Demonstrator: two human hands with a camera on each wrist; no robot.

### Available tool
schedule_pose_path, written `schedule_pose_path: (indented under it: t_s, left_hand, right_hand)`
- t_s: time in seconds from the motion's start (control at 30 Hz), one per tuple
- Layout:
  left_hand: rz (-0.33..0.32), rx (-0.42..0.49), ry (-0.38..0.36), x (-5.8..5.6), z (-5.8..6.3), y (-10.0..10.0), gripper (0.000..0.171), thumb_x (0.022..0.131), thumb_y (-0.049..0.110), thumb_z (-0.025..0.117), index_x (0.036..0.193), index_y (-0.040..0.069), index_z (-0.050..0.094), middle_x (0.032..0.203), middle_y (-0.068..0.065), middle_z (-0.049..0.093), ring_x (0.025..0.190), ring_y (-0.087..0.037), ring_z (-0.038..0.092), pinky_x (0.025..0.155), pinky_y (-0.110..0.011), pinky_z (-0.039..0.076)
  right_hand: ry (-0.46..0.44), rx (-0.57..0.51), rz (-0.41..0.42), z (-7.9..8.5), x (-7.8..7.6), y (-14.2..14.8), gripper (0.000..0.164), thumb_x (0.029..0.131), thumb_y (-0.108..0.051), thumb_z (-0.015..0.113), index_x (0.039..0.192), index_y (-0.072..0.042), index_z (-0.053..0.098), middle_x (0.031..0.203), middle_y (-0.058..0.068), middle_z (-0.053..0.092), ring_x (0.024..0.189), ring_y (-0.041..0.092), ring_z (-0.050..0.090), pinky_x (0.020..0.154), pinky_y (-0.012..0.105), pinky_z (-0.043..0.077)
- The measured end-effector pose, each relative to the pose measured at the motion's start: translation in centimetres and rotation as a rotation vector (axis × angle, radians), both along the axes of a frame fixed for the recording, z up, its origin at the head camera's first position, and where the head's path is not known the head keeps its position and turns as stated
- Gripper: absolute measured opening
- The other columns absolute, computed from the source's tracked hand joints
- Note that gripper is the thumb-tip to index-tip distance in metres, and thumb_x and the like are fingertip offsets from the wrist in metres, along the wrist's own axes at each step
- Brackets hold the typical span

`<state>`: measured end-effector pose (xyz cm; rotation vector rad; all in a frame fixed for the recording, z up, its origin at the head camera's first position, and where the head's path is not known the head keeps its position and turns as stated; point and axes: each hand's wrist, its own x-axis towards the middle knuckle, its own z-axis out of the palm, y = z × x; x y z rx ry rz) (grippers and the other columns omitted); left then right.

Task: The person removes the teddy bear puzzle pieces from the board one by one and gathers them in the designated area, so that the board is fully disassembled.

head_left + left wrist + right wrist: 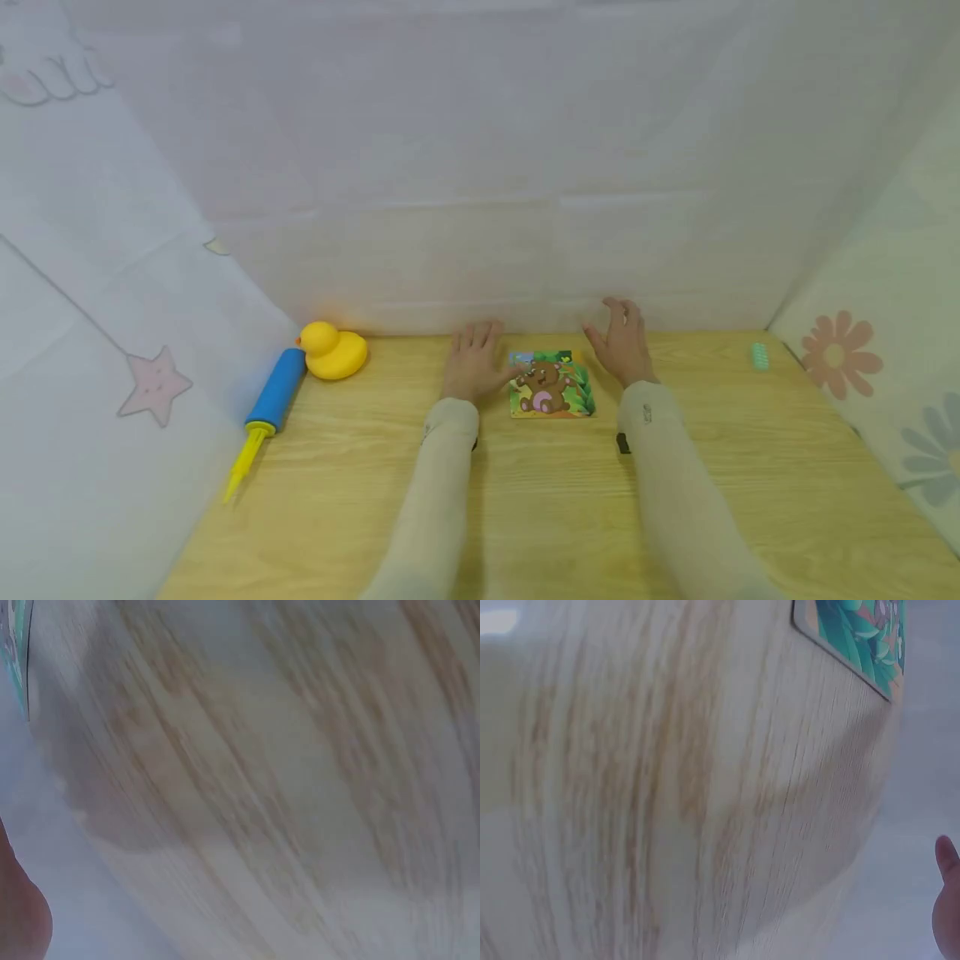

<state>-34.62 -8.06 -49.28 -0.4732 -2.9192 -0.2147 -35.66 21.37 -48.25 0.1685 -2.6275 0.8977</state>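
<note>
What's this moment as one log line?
left hand: empty, thumb over colourful square bear-picture card; right hand: empty, right of card; rounded yellow duck: left, beside blue-yellow tubular pump; small oblong green object: far right

The card [552,387] has a brown bear print on green — duck [335,353] yellow, pump [274,390] blue and yellow.

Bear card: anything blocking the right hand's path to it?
Nothing visible between the right hand and the bear card. The left hand overlaps only the card's left edge in the head view.
</note>
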Motion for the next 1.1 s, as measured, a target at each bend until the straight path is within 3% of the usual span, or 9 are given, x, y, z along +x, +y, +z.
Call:
schedule_pose_path:
  t_s: [0.27,0.53,0.8,1.1]
  left_hand:
    - [-0.002,0.013,-0.042,-0.3,0.0,1.4,0.101,0.086,0.082,0.051,0.163,0.025,0.021,0.169,-0.006,0.027,0.155,-0.042,0.02,0.124,-0.064,0.018]
    - [0.002,0.033,-0.133,-0.5,-0.1,3.1,0.097,0.084,0.082,0.053,0.162,0.033,0.024,0.171,-0.006,0.019,0.155,-0.048,0.014,0.119,-0.074,0.016]
    - [0.009,0.038,-0.173,0.1,0.5,4.7,0.093,0.079,0.087,0.055,0.157,0.041,0.036,0.169,-0.003,0.028,0.154,-0.05,0.018,0.117,-0.075,0.019]
    - [0.037,0.004,-0.195,-0.2,0.0,6.8,0.092,0.076,0.09,0.055,0.154,0.045,0.039,0.165,0.001,0.036,0.153,-0.049,0.023,0.116,-0.075,0.021]
  right_hand:
    - [-0.076,-0.038,0.062,-0.4,-0.5,-0.4,0.052,0.101,-0.028,0.062,0.143,-0.001,0.05,0.147,0.029,0.043,0.136,0.047,0.044,0.114,0.062,0.037]
    - [-0.267,-0.062,0.097,0.2,-0.6,-1.8,0.038,0.102,-0.021,0.058,0.132,0.002,0.063,0.13,0.024,0.066,0.119,0.04,0.063,0.101,0.054,0.051]
    - [-0.393,-0.064,0.086,1.4,-0.4,-2.8,0.036,0.1,-0.017,0.058,0.129,0.003,0.065,0.133,0.022,0.066,0.12,0.039,0.063,0.102,0.05,0.052]
    - [-0.478,-0.007,0.062,1.3,-0.7,-2.6,0.031,0.1,-0.019,0.057,0.12,-0.001,0.073,0.129,0.019,0.069,0.124,0.038,0.061,0.106,0.05,0.05]
